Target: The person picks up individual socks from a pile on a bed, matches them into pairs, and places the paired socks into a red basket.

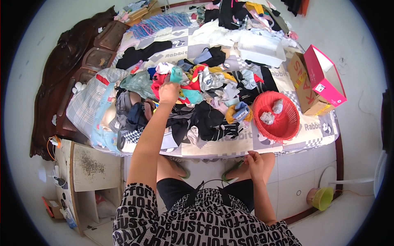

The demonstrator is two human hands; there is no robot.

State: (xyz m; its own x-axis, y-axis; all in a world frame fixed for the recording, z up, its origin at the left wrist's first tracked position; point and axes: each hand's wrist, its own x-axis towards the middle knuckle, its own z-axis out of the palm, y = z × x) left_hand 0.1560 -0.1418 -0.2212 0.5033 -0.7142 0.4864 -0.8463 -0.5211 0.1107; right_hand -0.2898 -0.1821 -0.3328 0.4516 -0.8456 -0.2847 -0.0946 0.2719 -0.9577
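My left hand (169,92) reaches into the heap of clothes on the bed and is closed on a teal piece of clothing (176,75). Red and pink garments (158,84) lie right beside it. Another teal part (192,96) shows just to the right of the hand; I cannot tell if it is the same piece. My right hand (255,163) hangs over my right knee, in front of the bed's near edge. Its fingers are curled, with nothing visible in them. A red plastic basket (262,127) holding two small balled greyish cloths (272,112) stands on the bed to the right.
Mixed clothes (205,117) cover the middle of the patterned bed (234,139). A clear plastic bin (262,55), a cardboard box (301,82) and a pink box (326,76) stand at the right. More clothes (230,16) pile up at the far end. A worn cabinet (96,164) is at the near left.
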